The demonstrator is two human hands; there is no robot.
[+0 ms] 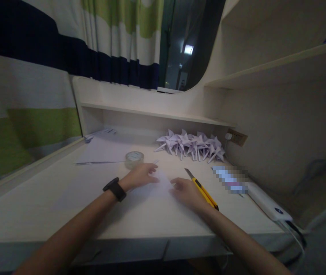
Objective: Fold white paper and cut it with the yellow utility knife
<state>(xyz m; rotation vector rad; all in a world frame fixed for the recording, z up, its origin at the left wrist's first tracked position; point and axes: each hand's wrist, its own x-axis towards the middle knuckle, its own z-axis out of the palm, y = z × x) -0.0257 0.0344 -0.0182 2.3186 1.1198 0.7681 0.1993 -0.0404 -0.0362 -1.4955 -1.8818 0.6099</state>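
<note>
Both my hands rest on a small white sheet of paper (160, 186) lying on the pale desk (65, 198). My left hand (140, 175), with a black watch on its wrist, presses the paper's upper left part, fingers partly curled on it. My right hand (186, 193) holds the paper's right edge with bent fingers. A yellow utility knife (204, 191) lies just right of my right hand, blade pointing away. A roll of clear tape (134, 158) sits behind my left hand.
A row of folded white paper pinwheels (191, 147) lies at the back near a wall socket (236, 137). Sheets of paper (102, 151) lie at the back left. A white power bank (267, 202) with cables sits at the right edge. A striped curtain hangs left.
</note>
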